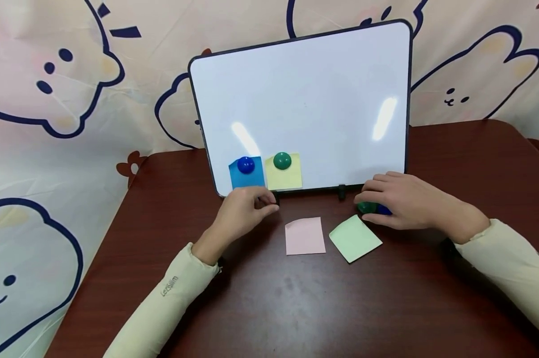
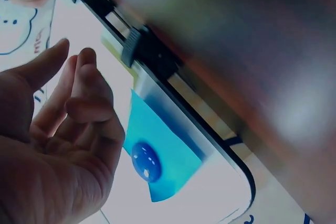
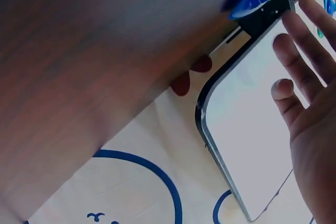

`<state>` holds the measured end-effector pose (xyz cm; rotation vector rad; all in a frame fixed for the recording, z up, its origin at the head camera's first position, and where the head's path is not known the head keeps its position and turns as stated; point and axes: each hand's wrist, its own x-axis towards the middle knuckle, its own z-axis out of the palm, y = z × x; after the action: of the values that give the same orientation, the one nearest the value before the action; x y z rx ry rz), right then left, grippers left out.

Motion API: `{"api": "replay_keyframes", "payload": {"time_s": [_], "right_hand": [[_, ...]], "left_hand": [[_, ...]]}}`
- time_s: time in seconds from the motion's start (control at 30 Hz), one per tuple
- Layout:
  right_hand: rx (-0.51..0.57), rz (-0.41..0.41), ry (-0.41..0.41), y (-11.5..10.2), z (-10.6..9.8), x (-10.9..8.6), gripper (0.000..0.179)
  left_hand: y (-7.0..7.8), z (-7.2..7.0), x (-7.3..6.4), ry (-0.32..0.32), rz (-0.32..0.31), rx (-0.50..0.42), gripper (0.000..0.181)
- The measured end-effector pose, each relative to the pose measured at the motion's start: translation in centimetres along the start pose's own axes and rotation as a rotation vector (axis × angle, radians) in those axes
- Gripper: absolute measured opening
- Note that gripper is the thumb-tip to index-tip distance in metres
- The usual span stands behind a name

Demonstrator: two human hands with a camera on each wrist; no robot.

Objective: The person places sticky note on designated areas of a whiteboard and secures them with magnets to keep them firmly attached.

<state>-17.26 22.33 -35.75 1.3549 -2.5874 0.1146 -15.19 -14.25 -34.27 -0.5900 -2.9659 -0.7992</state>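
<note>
My right hand (image 1: pixel 396 201) is at the whiteboard's lower right edge, over a green round magnet (image 1: pixel 366 207) and a blue round magnet (image 1: pixel 384 210) on the table. Its fingers extend past the green magnet on the far side, while the thumb lies on the near side. My left hand (image 1: pixel 247 211), loosely curled and holding nothing, hovers by the board's lower left edge. Close to it, a blue sticky note (image 1: pixel 247 179) hangs under a dark blue magnet (image 1: pixel 246 165). Beside that note, a green magnet (image 1: pixel 282 160) sits on a yellow sticky note (image 1: pixel 291 180).
The whiteboard (image 1: pixel 314 99) leans upright at the back of the dark wooden table (image 1: pixel 296 308). Black clips (image 2: pixel 149 51) support its lower edge. A pink sticky note (image 1: pixel 305 236) and a light green sticky note (image 1: pixel 355 239) lie in front. Behind hangs a cartoon-printed cloth (image 1: pixel 23 149).
</note>
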Motion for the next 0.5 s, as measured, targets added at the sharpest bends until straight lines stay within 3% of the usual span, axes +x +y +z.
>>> {"api": "replay_keyframes", "payload": {"time_s": [0.23, 0.5], "right_hand": [[-0.018, 0.093, -0.080, 0.33, -0.72, -0.55, 0.037], [0.009, 0.146, -0.140, 0.19, -0.26, -0.48, 0.042]], "left_hand": [[0.64, 0.47, -0.15, -0.101, 0.037, 0.067, 0.016], [0.89, 0.69, 0.00, -0.195, -0.027, 0.079, 0.025]]}}
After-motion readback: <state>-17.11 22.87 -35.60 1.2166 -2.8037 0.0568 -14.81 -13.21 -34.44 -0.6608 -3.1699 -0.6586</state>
